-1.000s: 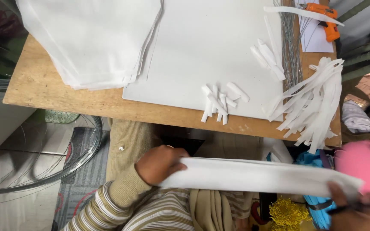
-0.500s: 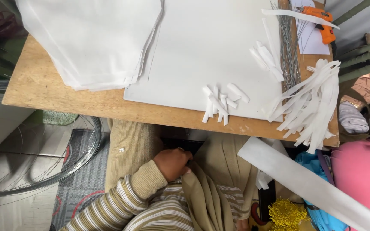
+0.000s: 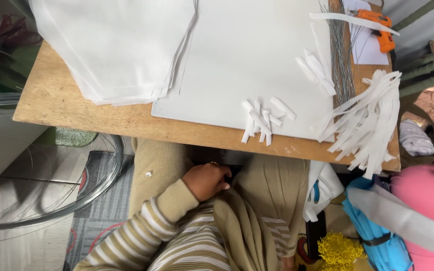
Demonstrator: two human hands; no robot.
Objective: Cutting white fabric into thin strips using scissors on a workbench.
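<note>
Left hand (image 3: 208, 179), fingers curled shut in the lap under the wooden table (image 3: 51, 103); right hand unseen; long white strip (image 3: 403, 221) blurred at lower right; cut strips (image 3: 365, 123) piled on the table edge, white sheet (image 3: 247, 55) beyond.

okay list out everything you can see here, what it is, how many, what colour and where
wooden table: one, tan, across the top
fabric stack: one, white, table's left
large sheet: one, white, table's middle
short strips: a small pile, white, on the sheet's near edge
long strips: a bundle, white, hanging over the table's right edge
straight wires: a bundle, grey, right of the sheet
glue gun: one, orange, top right
wire coil: one, silvery, floor at left
long white strip: one, blurred, lower right
left hand: in the lap, fingers curled
right hand: out of view
</note>
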